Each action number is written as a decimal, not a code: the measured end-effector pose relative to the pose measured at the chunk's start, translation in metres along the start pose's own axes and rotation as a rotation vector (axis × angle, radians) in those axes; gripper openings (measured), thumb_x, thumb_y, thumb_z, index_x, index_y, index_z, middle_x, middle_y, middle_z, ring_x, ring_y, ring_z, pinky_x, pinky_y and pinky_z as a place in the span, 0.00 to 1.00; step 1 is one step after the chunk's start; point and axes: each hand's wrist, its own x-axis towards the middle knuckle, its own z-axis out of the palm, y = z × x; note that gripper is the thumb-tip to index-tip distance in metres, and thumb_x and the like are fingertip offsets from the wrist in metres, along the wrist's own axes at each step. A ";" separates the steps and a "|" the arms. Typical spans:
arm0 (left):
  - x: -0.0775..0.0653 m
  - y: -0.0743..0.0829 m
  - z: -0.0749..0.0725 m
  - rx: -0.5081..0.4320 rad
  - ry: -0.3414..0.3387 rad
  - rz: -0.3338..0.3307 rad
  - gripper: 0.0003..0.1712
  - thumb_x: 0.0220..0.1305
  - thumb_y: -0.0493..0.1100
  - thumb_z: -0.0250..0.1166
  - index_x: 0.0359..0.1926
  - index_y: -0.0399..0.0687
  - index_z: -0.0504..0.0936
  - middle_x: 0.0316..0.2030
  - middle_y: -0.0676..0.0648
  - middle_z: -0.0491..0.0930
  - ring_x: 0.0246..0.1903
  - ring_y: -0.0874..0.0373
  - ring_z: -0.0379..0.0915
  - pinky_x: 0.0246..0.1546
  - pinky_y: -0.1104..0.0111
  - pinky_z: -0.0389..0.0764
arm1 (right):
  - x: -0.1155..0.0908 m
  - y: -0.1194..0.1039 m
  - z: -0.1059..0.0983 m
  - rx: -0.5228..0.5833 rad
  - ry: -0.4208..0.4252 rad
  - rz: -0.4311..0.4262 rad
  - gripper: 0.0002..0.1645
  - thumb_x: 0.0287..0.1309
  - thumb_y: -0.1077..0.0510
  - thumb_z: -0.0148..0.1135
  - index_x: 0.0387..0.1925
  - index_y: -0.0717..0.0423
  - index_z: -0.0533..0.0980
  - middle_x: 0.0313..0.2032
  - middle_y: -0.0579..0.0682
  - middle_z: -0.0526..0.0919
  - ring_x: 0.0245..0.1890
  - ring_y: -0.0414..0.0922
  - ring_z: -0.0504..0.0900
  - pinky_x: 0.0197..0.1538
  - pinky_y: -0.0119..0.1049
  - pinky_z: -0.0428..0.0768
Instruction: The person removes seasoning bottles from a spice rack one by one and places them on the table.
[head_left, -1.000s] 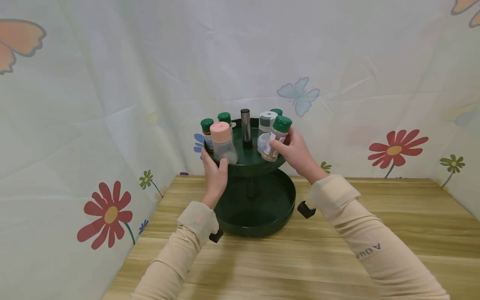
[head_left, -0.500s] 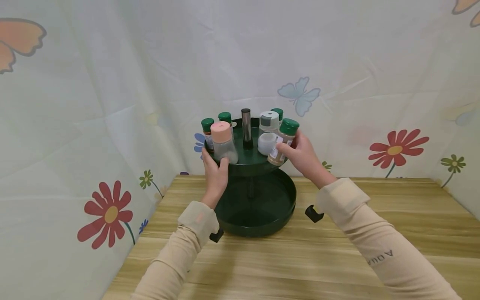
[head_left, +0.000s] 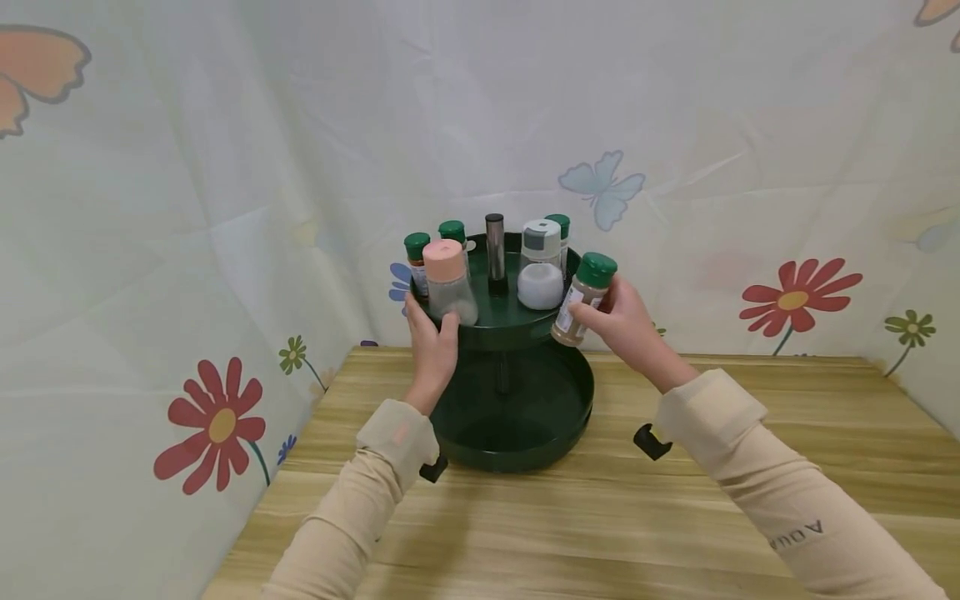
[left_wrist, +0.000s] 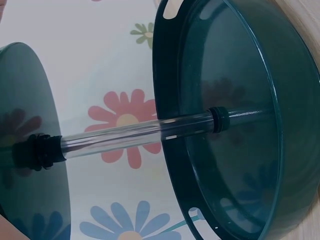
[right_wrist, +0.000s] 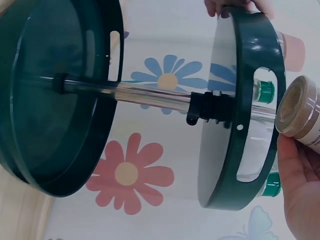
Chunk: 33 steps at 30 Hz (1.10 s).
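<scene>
My right hand (head_left: 630, 321) pinches a green-capped spice jar (head_left: 583, 298) holding brown powder, tilted, at the right edge of the dark green upper tray (head_left: 498, 335). In the right wrist view the base of this jar (right_wrist: 292, 107) faces the camera beside the tray's cutout. At the left, my left hand (head_left: 433, 354) grips the upper tray's rim, thumb close to a pink-lidded bottle (head_left: 450, 287). Green-capped jars (head_left: 417, 246) stand behind that bottle. On the tray's right side are a white-and-grey-lidded bottle (head_left: 542, 237), a rounded white container (head_left: 540, 287) and another green-capped jar (head_left: 560, 223).
A metal post (head_left: 496, 254) rises through the two-tier stand. Below is the round lower tray (head_left: 510, 457), resting on the wooden table (head_left: 525, 533). Flower-printed cloth (head_left: 712, 167) hangs behind and at the sides. Black camera mounts (head_left: 652, 442) stick out below the wrists.
My right hand has carried the green-capped jar to the right and slightly down, away from the rounded white container. My left hand stays on the tray rim.
</scene>
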 end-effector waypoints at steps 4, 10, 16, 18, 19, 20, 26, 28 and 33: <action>0.000 0.000 0.000 -0.001 0.006 -0.003 0.46 0.59 0.52 0.47 0.68 0.45 0.30 0.70 0.43 0.32 0.68 0.54 0.28 0.66 0.56 0.40 | -0.006 0.004 -0.002 -0.009 -0.016 0.014 0.28 0.58 0.57 0.52 0.56 0.64 0.56 0.50 0.62 0.68 0.42 0.52 0.67 0.49 0.46 0.71; 0.000 0.000 0.001 0.007 0.006 -0.010 0.46 0.59 0.52 0.46 0.68 0.45 0.30 0.70 0.44 0.31 0.68 0.54 0.28 0.66 0.56 0.40 | -0.011 0.012 -0.006 -0.046 -0.027 -0.001 0.24 0.57 0.58 0.53 0.51 0.65 0.60 0.42 0.59 0.70 0.36 0.50 0.68 0.38 0.35 0.72; 0.000 0.000 0.000 0.009 0.004 -0.007 0.46 0.59 0.52 0.47 0.68 0.45 0.30 0.70 0.43 0.31 0.68 0.54 0.28 0.66 0.56 0.40 | -0.017 0.024 -0.010 -0.081 -0.079 0.010 0.22 0.57 0.57 0.55 0.49 0.64 0.62 0.38 0.57 0.70 0.31 0.49 0.67 0.32 0.37 0.70; -0.001 0.001 0.000 0.009 0.005 -0.009 0.46 0.59 0.52 0.47 0.68 0.45 0.30 0.70 0.44 0.31 0.68 0.54 0.28 0.66 0.56 0.40 | -0.020 0.028 -0.011 -0.088 -0.095 0.014 0.22 0.56 0.56 0.55 0.48 0.64 0.62 0.37 0.57 0.70 0.30 0.48 0.67 0.31 0.37 0.69; 0.000 0.000 0.000 0.010 0.006 -0.009 0.46 0.59 0.52 0.47 0.68 0.45 0.30 0.70 0.44 0.31 0.68 0.54 0.29 0.66 0.56 0.40 | -0.021 0.030 -0.011 -0.086 -0.103 0.014 0.21 0.56 0.57 0.56 0.48 0.64 0.63 0.37 0.57 0.71 0.30 0.48 0.68 0.31 0.38 0.69; 0.000 0.000 0.000 0.009 0.005 -0.008 0.46 0.59 0.52 0.47 0.69 0.45 0.30 0.70 0.44 0.32 0.68 0.54 0.29 0.66 0.56 0.40 | -0.022 0.032 -0.011 -0.089 -0.109 0.014 0.21 0.56 0.56 0.56 0.47 0.64 0.63 0.36 0.57 0.71 0.30 0.48 0.68 0.31 0.38 0.69; 0.000 0.000 0.000 0.009 0.004 -0.004 0.46 0.59 0.52 0.47 0.69 0.45 0.30 0.70 0.44 0.31 0.68 0.54 0.29 0.66 0.56 0.40 | -0.028 0.045 -0.012 -0.081 -0.141 0.033 0.19 0.56 0.56 0.57 0.45 0.63 0.65 0.36 0.57 0.71 0.31 0.48 0.70 0.33 0.41 0.72; 0.000 0.001 0.000 0.012 0.009 -0.004 0.46 0.59 0.52 0.47 0.68 0.45 0.30 0.70 0.44 0.32 0.68 0.54 0.29 0.66 0.56 0.41 | -0.030 0.049 -0.013 -0.086 -0.146 0.049 0.20 0.55 0.56 0.58 0.46 0.63 0.65 0.37 0.57 0.72 0.32 0.48 0.70 0.35 0.41 0.72; 0.000 0.001 0.000 0.017 0.010 -0.010 0.46 0.59 0.52 0.46 0.68 0.45 0.30 0.70 0.43 0.32 0.68 0.54 0.29 0.66 0.57 0.41 | -0.035 0.058 -0.014 -0.105 -0.156 0.073 0.22 0.55 0.56 0.58 0.48 0.63 0.64 0.38 0.57 0.72 0.33 0.49 0.70 0.36 0.41 0.73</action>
